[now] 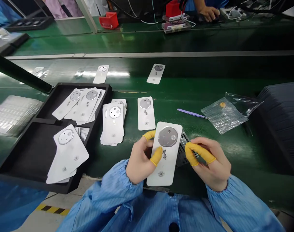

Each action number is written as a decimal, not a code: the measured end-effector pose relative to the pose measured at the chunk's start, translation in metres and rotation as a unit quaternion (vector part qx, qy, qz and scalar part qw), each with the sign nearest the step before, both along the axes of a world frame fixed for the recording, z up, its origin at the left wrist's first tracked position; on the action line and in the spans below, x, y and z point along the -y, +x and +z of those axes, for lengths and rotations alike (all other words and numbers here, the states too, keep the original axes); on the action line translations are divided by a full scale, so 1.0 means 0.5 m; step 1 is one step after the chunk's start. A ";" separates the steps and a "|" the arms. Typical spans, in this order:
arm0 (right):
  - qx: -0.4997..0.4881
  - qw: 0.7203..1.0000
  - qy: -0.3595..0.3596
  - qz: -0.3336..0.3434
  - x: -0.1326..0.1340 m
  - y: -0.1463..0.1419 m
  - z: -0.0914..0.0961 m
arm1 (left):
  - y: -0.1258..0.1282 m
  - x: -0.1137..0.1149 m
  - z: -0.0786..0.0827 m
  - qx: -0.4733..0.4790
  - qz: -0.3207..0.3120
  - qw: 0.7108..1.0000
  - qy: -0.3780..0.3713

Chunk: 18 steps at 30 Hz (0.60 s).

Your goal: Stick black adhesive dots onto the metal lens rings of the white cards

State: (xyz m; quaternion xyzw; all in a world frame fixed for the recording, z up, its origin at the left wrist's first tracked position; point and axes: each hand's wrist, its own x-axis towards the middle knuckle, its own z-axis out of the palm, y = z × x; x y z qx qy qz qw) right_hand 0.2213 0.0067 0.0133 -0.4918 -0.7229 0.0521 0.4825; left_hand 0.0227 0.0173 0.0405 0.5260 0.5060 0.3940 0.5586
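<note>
My left hand (143, 158), with yellow finger cots on thumb and forefinger, grips a white phone back cover (166, 167) by its left edge. The cover stands tilted toward me and carries a silver octagonal camera plate near its top and dark lettering below. My right hand (209, 159), also in yellow finger cots, has thumb and forefinger pinched just right of the cover; anything between them is too small to make out. Partly hidden behind the cover lies a dark sheet with rows of dots (183, 149). Another white cover (147, 114) lies flat beyond my left hand.
Left, a black tray (23, 154) holds several covers (71, 146); a stack of covers (113, 129) lies beside it. Purple tweezers (191, 113) touch a bubble-wrap bag (225, 114). Two covers lie farther back. Dark stacked trays (282, 106) stand right. Across, a person's hand (209, 13) is visible.
</note>
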 end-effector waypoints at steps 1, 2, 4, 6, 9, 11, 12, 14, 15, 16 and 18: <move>0.010 1.000 0.003 0.008 0.000 -0.006 0.007 | 0.007 -0.001 -0.001 -0.015 0.001 1.000 0.026; 0.016 1.000 0.001 0.023 0.000 -0.012 0.009 | 0.013 0.000 -0.003 -0.022 0.001 0.999 0.046; 0.017 0.998 -0.021 0.059 0.001 -0.019 0.004 | 0.021 0.007 -0.009 -0.020 -0.003 0.998 0.063; 0.007 0.994 -0.061 0.092 0.004 -0.020 -0.005 | 0.023 0.013 -0.013 -0.012 -0.006 0.998 0.061; 0.001 0.982 -0.131 0.136 0.005 -0.014 -0.009 | 0.026 0.017 -0.016 -0.025 0.003 0.996 0.083; 0.007 0.977 -0.140 0.160 0.003 -0.010 -0.003 | 0.029 0.016 -0.015 -0.043 0.014 0.992 0.117; 0.012 0.976 -0.136 0.167 0.001 -0.008 0.000 | 0.031 0.015 -0.015 -0.050 0.017 0.990 0.133; 0.024 0.976 -0.126 0.175 -0.002 -0.007 0.005 | 0.035 0.013 -0.014 -0.060 0.016 0.987 0.149; 0.029 0.976 -0.121 0.177 -0.003 -0.006 0.005 | 0.036 0.013 -0.013 -0.063 0.015 0.986 0.153; 0.036 0.977 -0.116 0.176 -0.004 -0.007 0.004 | 0.037 0.012 -0.013 -0.066 0.015 0.985 0.157; 0.056 0.979 -0.100 0.168 -0.002 -0.009 -0.001 | 0.037 0.013 -0.012 -0.073 0.022 0.984 0.163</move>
